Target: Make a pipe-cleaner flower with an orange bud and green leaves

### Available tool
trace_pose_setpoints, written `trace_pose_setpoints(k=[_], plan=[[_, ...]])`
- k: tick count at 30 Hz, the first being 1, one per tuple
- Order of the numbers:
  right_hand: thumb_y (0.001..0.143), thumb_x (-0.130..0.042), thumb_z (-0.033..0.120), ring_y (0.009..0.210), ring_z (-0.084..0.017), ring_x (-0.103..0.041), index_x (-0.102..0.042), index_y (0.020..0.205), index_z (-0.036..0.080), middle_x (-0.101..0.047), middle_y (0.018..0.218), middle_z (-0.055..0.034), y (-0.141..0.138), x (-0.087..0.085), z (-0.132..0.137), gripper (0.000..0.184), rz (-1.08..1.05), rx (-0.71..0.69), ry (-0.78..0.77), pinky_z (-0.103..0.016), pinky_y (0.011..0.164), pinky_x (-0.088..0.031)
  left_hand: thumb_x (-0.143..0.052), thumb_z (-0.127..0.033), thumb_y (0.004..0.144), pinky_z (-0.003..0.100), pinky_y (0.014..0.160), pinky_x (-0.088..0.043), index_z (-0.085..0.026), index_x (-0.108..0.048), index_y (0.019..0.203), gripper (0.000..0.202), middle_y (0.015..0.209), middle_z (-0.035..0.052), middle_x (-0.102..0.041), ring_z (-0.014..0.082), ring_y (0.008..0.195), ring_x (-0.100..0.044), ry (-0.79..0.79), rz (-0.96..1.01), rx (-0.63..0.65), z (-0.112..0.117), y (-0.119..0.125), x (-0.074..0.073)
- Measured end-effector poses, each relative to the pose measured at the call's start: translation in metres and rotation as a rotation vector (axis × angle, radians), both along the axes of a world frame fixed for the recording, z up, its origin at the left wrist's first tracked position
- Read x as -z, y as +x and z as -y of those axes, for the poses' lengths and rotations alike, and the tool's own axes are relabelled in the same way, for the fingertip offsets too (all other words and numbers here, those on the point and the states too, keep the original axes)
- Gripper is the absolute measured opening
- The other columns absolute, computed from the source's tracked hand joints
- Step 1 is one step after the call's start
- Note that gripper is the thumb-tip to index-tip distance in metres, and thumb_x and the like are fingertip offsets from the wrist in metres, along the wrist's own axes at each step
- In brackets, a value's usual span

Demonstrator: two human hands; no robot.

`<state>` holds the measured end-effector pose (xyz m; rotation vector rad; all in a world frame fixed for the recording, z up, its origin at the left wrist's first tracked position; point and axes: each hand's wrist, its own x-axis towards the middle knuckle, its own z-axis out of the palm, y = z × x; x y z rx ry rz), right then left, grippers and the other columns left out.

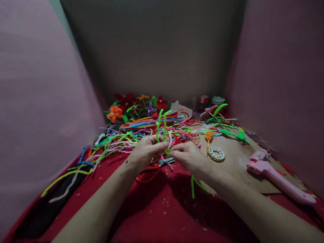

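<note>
Between both hands, a green pipe cleaner (165,125) stands with its two bent ends pointing up. My left hand (149,148) pinches it from the left, thumb against fingers. From the right, the fingertips of my right hand (186,153) are closed on its lower part, near a small green twist. A pale pink pipe cleaner (170,136) shows just behind the fingertips; whether it is held too I cannot tell. Below the hands lie scissors with red handles (149,175) on the red cloth (162,209). Another green piece (193,187) lies beneath my right forearm.
Loose pipe cleaners (116,143) in many colours heap behind the hands. Pipe-cleaner flowers (115,113) stand farther back. On the right, a brown board (235,172) carries a pink glue gun (280,179), a round white disc (216,153) and green leaf shapes (235,134). Pink sheets hang at both sides.
</note>
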<state>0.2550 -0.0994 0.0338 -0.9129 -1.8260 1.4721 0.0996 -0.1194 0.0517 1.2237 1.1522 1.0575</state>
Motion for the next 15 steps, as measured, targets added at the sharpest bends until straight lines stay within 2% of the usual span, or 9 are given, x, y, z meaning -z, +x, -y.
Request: trace_pose_setpoints(k=[4,7,11,15], plan=[[0.076,-0.047,0.026,0.039,-0.006,-0.019,-0.054,0.062,0.016,-0.025,0.042,0.0092,-0.002,0.0,0.005,0.018,-0.103,0.015,-0.078,-0.023,0.041,-0.015,-0.064,-0.028,0.072,0.015,0.034,-0.024,-0.016,-0.046,0.061,0.024,0.042,-0.0091,-0.035,0.0017,0.034,-0.027,0.069,0.141,-0.081,-0.002,-0.002,-0.002],[0.078,-0.05,0.031,0.038,-0.006,-0.019,-0.057,0.065,0.016,-0.024,0.041,0.0096,-0.003,0.001,0.008,0.021,-0.171,-0.012,-0.104,-0.023,0.041,-0.015,-0.065,-0.026,0.07,0.015,0.033,-0.028,-0.016,-0.049,0.066,0.02,0.042,-0.0097,-0.035,0.0024,0.032,-0.029,0.157,0.157,-0.174,-0.004,-0.007,-0.008],[0.077,-0.054,0.039,0.038,-0.006,-0.02,-0.062,0.068,0.016,-0.024,0.04,0.0093,-0.004,0.003,0.009,0.026,-0.186,-0.016,-0.105,-0.024,0.04,-0.016,-0.067,-0.028,0.068,0.019,0.032,-0.034,-0.015,-0.048,0.06,0.024,0.041,-0.0071,-0.044,0.0054,0.03,-0.038,0.247,0.146,-0.256,-0.007,-0.017,-0.013],[0.075,-0.057,0.039,0.037,-0.006,-0.02,-0.064,0.067,0.015,-0.023,0.038,0.0095,-0.008,0.006,0.011,0.027,-0.178,0.026,-0.123,-0.024,0.04,-0.016,-0.068,-0.029,0.067,0.017,0.029,-0.031,-0.015,-0.049,0.062,0.024,0.044,-0.0053,-0.051,0.0047,0.029,-0.039,0.284,0.101,-0.406,-0.008,-0.024,-0.016]])
